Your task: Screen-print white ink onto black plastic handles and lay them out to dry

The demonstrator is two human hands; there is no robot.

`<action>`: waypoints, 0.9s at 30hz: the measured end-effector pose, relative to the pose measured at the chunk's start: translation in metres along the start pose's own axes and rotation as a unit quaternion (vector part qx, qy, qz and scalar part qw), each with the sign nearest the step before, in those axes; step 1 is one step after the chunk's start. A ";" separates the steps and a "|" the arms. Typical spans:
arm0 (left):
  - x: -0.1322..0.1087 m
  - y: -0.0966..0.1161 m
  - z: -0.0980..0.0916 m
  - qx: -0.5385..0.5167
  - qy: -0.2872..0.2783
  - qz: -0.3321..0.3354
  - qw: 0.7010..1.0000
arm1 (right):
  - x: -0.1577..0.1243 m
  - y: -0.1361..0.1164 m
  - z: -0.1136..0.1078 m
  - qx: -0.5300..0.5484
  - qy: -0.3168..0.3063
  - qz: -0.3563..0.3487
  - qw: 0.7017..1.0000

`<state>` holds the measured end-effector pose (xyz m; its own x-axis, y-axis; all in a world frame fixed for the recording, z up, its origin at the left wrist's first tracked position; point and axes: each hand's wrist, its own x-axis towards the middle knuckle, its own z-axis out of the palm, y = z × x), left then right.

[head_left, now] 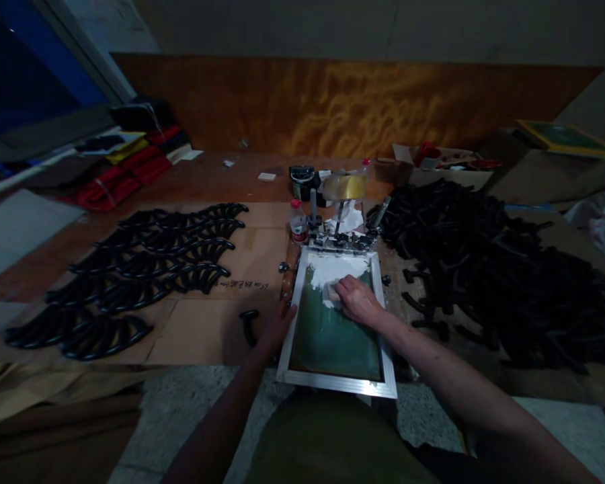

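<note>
Centrally, screen frame (337,384) holding white ink (333,269); right hand (357,300) is pressing a squeegee (331,294), fingers curled; left hand (278,324) is gripping the frame's left edge.

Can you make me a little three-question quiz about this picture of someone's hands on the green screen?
1. True or false: the right hand rests on the green screen, at the white ink.
2. What does the left hand touch? A) the frame edge B) the small bottle C) the red bundle
3. On which side of the screen do the neat rows of black curved parts lie?

Key: 1 true; 2 A; 3 the left.
</note>
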<state>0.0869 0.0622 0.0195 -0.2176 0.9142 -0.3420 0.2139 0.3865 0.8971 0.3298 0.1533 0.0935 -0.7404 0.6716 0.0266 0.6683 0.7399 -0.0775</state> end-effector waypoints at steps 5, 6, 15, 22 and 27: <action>-0.003 0.005 0.000 0.003 0.001 0.018 1.000 | -0.017 0.016 -0.014 0.062 -0.030 -0.112 0.991; -0.003 0.006 0.000 0.003 0.003 0.022 1.000 | -0.014 0.020 -0.016 0.074 -0.029 -0.103 0.991; -0.005 0.016 -0.001 -0.005 0.003 0.011 1.000 | -0.018 0.017 0.010 0.064 0.053 -0.085 0.993; -0.021 0.050 -0.019 -0.012 -0.008 0.012 1.000 | 0.039 0.050 -0.033 0.068 0.060 0.068 0.994; -0.023 0.097 -0.040 0.017 0.004 0.065 0.998 | 0.037 0.102 -0.049 0.080 0.161 0.222 0.958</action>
<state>0.0747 0.0742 0.1253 -0.1925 0.9561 -0.2209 0.2738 0.2685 0.9235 0.3738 0.2559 0.1358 -0.3078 0.9152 0.2601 0.8737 0.3801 -0.3037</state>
